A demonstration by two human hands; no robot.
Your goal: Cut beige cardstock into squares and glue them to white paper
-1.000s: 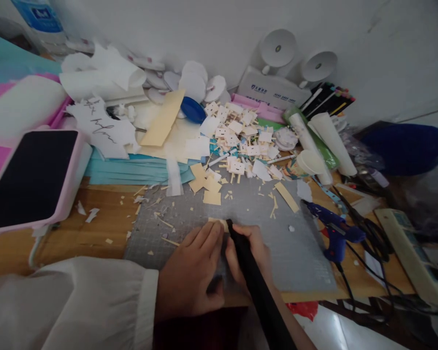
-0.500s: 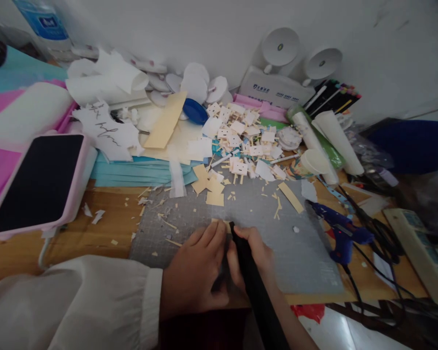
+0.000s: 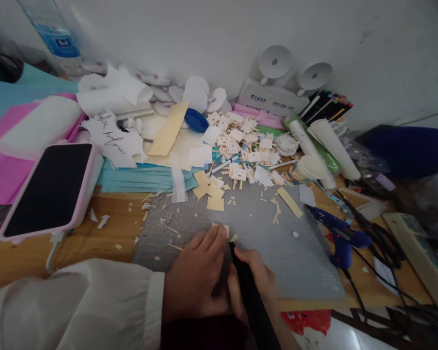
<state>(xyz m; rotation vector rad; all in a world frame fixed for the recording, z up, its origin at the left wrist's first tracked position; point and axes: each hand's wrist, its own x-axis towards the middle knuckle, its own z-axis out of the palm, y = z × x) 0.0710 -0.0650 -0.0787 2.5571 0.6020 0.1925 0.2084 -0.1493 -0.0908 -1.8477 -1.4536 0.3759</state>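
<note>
your right hand (image 3: 257,277) is closed round a black tool (image 3: 251,296), and your left hand (image 3: 197,267) is laid out fairly flat, fingertips pinning a small cream strip (image 3: 227,230) to the gray mat (image 3: 302,272) near the tool's tip. off to the right of your hands there's a blue glue gun (image 3: 341,234), past them some cream card pieces (image 3: 215,203), then further out a heap of little paper figures (image 3: 237,146).

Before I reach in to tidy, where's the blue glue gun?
In the head view, the blue glue gun lies on the right, at the edge of the grey cutting mat, left of the scissors.
</note>
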